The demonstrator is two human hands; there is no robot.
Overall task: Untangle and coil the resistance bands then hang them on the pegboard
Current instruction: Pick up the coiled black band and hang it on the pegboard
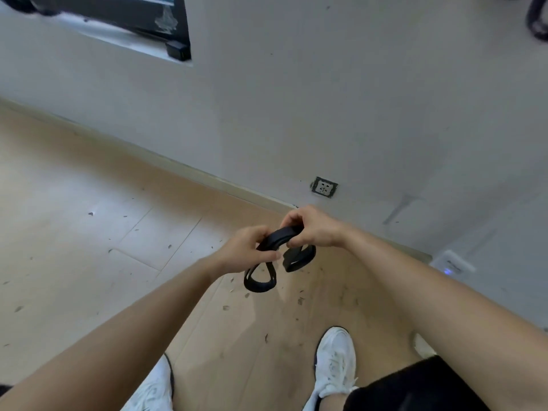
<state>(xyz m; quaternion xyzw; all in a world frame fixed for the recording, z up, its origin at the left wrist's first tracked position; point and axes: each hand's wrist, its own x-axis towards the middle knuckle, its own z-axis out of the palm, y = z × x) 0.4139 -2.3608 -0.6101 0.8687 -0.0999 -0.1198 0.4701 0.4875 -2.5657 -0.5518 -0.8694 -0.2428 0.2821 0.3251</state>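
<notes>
white mesh sneakers [336, 360] and black shorts [415, 387] lie nearest, over a pale wood-grain plank floor [89, 232] flecked with grey debris. held in mid-air between both hands, a flat, matte black resistance band [281, 234] arches. the left hand [249, 247] pinches one end and the right hand [311, 229] curls its fingers over the other. two slack loops hang below. beyond, a smooth grey-white wall [326, 99] bears a square socket [324, 187].
</notes>
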